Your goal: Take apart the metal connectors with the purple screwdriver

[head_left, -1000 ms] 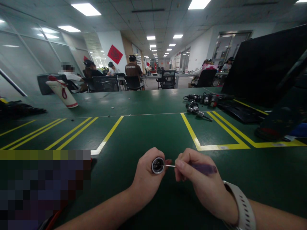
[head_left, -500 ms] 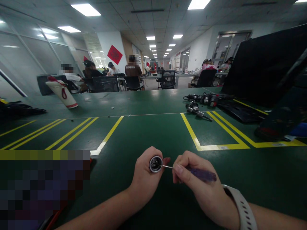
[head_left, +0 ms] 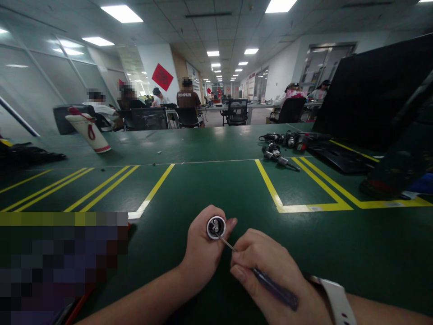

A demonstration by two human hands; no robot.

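Observation:
My left hand [head_left: 203, 246] is wrapped round a round metal housing [head_left: 215, 227], its open end turned toward me. Small shiny metal parts show inside the rim; the rest of the housing is hidden in my fist. In my right hand [head_left: 264, 275] is a screwdriver with a dark, see-through purplish handle [head_left: 275, 290], held by the fingers. Its thin shaft [head_left: 226, 242] points up and left, and the tip reaches into the mouth of the housing. Whether the tip sits on a screw I cannot tell.
Green table [head_left: 209, 189] carries yellow tape lines [head_left: 267, 180]. Metal tool parts [head_left: 279, 155] lie at the back right, near a dark monitor [head_left: 375, 90]. A white cup [head_left: 89, 131] stands at the back left. Pixelated area [head_left: 61, 266] at lower left. Several people sit beyond.
My right hand has moved down and slightly left, tilting the screwdriver more steeply. The housing has shifted a little up and left, and its inside shows more clearly.

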